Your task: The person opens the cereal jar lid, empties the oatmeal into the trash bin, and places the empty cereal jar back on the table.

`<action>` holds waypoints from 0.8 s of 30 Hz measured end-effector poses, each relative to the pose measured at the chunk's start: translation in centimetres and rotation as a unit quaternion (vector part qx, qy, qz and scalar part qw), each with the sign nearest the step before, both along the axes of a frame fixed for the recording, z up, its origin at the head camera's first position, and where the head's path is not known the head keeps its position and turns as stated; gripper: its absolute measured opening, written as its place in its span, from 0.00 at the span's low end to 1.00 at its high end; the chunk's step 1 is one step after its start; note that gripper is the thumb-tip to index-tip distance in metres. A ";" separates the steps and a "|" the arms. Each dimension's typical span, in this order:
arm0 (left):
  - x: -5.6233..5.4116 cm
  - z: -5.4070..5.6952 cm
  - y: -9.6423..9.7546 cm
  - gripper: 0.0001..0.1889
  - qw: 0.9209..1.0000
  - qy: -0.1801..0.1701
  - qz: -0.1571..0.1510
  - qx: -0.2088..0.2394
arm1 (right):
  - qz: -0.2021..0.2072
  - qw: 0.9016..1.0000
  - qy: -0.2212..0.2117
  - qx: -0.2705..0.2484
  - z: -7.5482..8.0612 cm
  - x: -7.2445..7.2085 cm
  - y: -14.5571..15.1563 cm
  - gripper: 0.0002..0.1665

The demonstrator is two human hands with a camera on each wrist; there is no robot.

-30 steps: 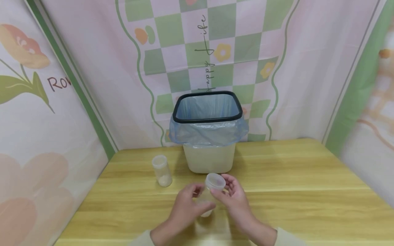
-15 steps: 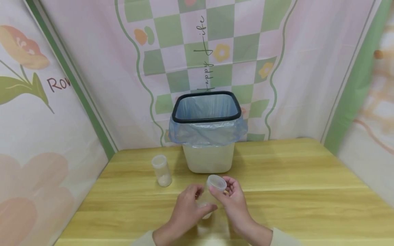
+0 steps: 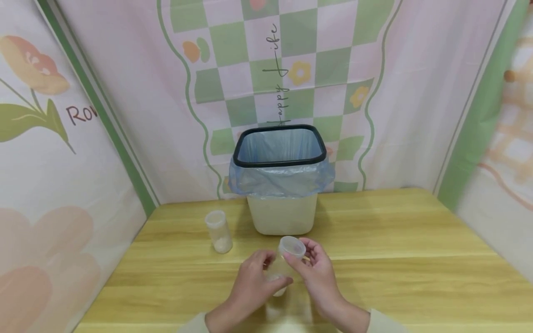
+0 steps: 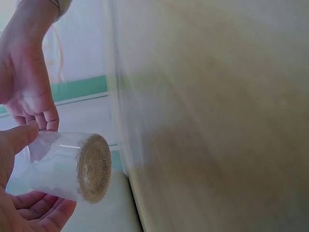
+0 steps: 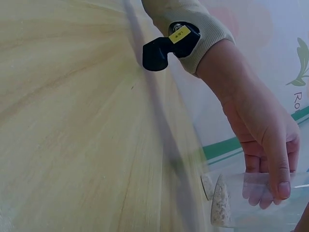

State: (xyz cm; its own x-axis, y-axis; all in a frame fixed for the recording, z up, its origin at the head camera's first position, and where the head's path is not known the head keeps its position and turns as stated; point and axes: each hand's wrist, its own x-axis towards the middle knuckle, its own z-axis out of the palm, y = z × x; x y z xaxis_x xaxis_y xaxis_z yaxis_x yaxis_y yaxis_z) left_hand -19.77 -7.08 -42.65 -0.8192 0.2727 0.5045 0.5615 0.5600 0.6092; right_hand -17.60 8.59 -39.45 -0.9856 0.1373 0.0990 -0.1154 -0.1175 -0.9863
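A clear plastic jar with a translucent round top is held between both hands, tilted slightly, its base close over the table. My left hand grips the jar's body, thumb on the near side and fingers behind. My right hand pinches the top, its thumb at the near edge and fingers on the far side. White granules lie at the jar's bottom in the right wrist view. A similar jar with some white contents stands upright to the left, apart from both hands.
Behind the hands stands a cream trash bin with a black rim and a blue plastic liner folded over it. Patterned curtains enclose the wooden table at the back and sides.
Both hands and the held jar shifted very slightly downward and right in the head view over the last second. The grip looks the same, and the standing jar and bin stay in place.
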 end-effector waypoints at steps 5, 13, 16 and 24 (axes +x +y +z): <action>-0.1 -0.1 -0.1 0.27 1.000 -0.010 -0.013 0.014 | 0.010 1.000 0.011 0.003 -0.1 -0.1 0.2 0.31; -0.3 0.0 -0.2 0.25 0.996 -0.048 -0.046 0.056 | 0.022 0.999 0.042 0.003 -0.1 -0.2 0.7 0.30; -0.3 0.1 -0.3 0.25 0.994 -0.067 -0.053 0.066 | 0.023 0.998 0.057 0.012 0.1 -0.4 0.9 0.30; -0.5 0.2 -0.5 0.26 0.990 -0.100 -0.066 0.078 | 0.007 0.995 0.089 0.047 0.5 -1.2 1.9 0.28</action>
